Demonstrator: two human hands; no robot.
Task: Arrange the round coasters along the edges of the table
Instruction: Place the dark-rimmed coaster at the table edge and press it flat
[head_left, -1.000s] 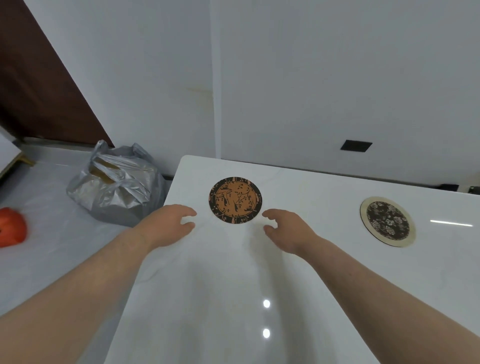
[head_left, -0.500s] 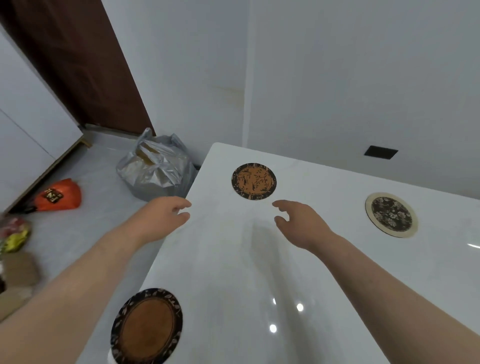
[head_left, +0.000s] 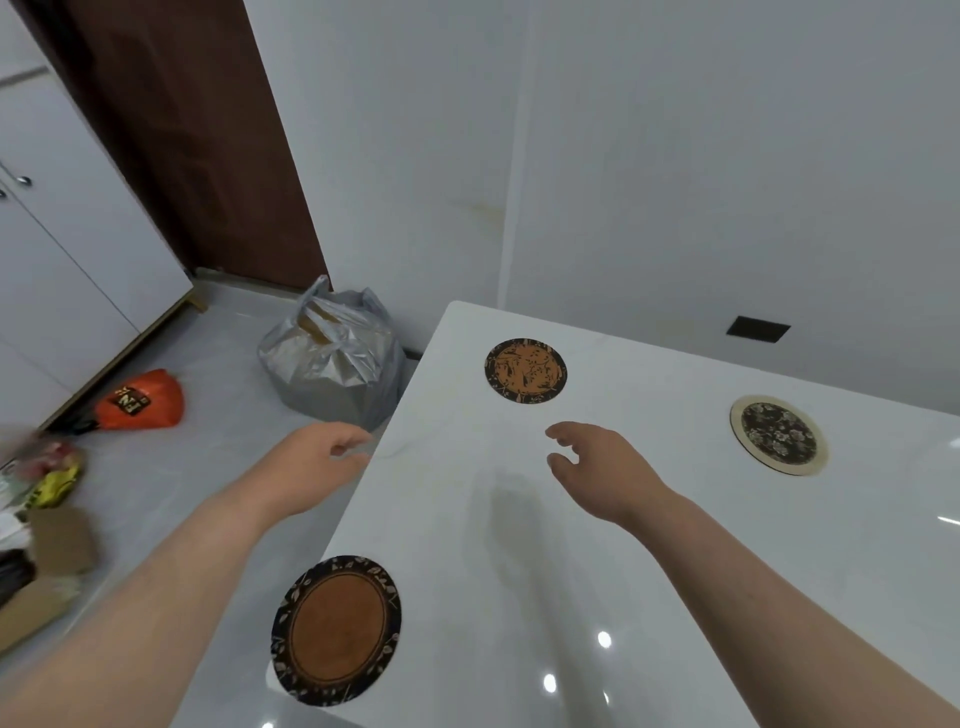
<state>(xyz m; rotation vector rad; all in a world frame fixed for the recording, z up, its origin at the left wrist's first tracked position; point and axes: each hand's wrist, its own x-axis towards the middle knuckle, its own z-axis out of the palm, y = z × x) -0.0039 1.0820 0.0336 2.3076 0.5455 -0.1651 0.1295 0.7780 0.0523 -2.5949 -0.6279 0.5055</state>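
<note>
Three round coasters lie on the glossy white table (head_left: 519, 519). An orange coaster with a black rim (head_left: 525, 369) sits near the far left corner. A cream-rimmed dark floral coaster (head_left: 778, 434) lies along the far edge at the right. A brown coaster with a black leafy border (head_left: 336, 630) rests at the left edge, close to me. My left hand (head_left: 317, 462) hovers at the table's left edge, fingers loosely curled, holding nothing. Over the table, just short of the orange coaster, my right hand (head_left: 602, 473) hangs with fingers apart and empty.
A grey plastic bag (head_left: 332, 358) stands on the floor by the table's far left corner. An orange bag (head_left: 143, 402), cardboard and packets lie on the floor at the left. White cabinets and a brown door stand behind. A wall runs along the table's far side.
Both hands have drawn back from the orange coaster. The view has swung left and pulled back, bringing the brown leafy coaster at the near left edge into sight.
</note>
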